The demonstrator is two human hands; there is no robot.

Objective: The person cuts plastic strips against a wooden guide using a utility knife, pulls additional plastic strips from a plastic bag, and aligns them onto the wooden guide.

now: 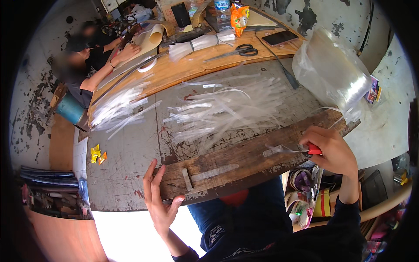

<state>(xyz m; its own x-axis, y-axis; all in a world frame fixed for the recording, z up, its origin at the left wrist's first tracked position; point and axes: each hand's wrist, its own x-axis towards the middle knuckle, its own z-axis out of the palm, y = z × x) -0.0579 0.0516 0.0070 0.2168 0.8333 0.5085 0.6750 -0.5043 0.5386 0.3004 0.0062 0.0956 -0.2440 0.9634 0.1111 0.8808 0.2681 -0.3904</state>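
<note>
fingers of the right hand [334, 148] were closed around a red tool [314, 149], mostly hidden in the grip, above the right half of a dark plank [251, 153]. a clear strip [275, 150] lay on the plank just left of the tool. the left hand [159, 194] was open, its fingers parted, at the plank's left end, with the thumb by the front edge; whether it touched the wood could not be told. near it, a small stick [187, 179] lay across the plank, a pale band [216, 172] just to its right. the plank ran along the near edge of a grey surface [122, 183]. behind it spread a large pile [235, 107] of clear strips, with a smaller pile [120, 107] to the left. a clear plastic roll [336, 74] sat beyond the plank's right end. two wrappers [95, 153] lay on the surface at left. farther back, scissors [248, 51], a phone [280, 38] and a tied bundle [203, 45] lay on a wooden board [174, 81]; at upper left, a co-worker's hand [129, 52] was near a rolled sheet [153, 39].
</note>
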